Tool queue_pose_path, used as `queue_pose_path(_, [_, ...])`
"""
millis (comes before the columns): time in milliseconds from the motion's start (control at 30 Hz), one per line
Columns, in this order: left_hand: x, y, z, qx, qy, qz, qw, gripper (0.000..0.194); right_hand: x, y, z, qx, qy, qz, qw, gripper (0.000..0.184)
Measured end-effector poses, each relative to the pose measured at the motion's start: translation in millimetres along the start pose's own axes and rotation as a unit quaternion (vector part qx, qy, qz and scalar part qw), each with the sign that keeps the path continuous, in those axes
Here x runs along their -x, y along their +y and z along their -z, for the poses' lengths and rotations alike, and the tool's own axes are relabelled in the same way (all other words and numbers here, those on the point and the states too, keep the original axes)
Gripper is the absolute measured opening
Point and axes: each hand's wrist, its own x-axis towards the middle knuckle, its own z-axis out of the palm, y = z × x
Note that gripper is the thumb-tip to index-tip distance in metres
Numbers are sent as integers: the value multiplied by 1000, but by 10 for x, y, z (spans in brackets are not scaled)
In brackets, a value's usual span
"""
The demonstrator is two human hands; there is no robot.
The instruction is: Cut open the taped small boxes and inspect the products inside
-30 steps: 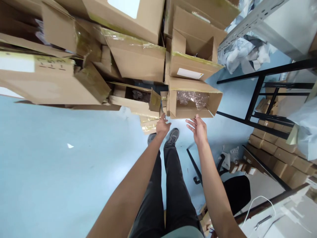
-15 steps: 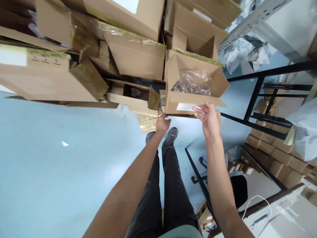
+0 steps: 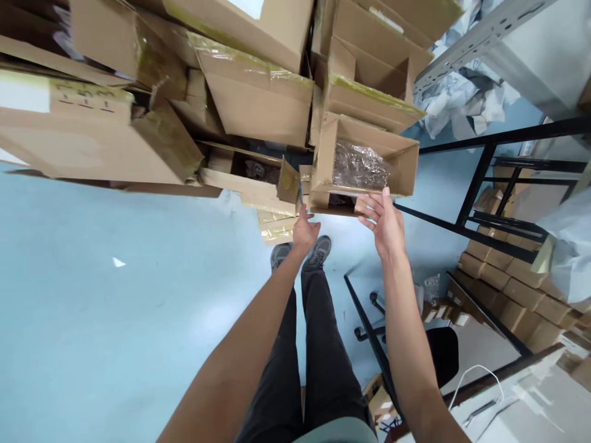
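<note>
An open cardboard box (image 3: 407, 169) with crumpled clear plastic wrap (image 3: 360, 165) inside faces me at the end of the stack. At its front rim is my right hand (image 3: 385, 221), palm turned up. The thumb tip meets the rim, and the other fingers are stretched out just below it. Under that rim a dark opening of a lower box (image 3: 340, 200) shows, partly covered by my fingers. My left hand (image 3: 306, 231) is by the lower left corner of these boxes, thumb and fingers apart. Whether its fingertips touch cardboard I cannot tell.
Several open cartons (image 3: 263, 107) are stacked behind and leftward. A small open box (image 3: 244, 178) sits left of my left hand. Black metal frames (image 3: 471, 184) and a grey perforated post (image 3: 484, 46) stand at right. A chair (image 3: 446, 354) is beside my right forearm.
The plastic-filled box's front face with a white label has gone from sight, and its outline is narrower on the right. The lower opening now shows. My right hand shifted slightly left.
</note>
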Motion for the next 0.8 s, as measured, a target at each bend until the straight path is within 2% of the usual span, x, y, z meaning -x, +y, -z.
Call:
queue_pose_path(267, [84, -13, -28, 45, 2, 54, 998, 95, 90, 385, 142, 8, 5, -73, 997, 53])
queue_pose_path(500, [115, -31, -8, 40, 5, 53, 998, 89, 207, 765, 166, 19, 20, -133, 991, 58])
queue_pose_path(667, [116, -74, -5, 43, 10, 47, 998, 95, 297, 903, 188, 3, 30, -152, 988, 55])
queue_pose_path(800, [94, -133, -2, 39, 3, 57, 998, 92, 342, 937, 202, 4, 42, -146, 988, 52])
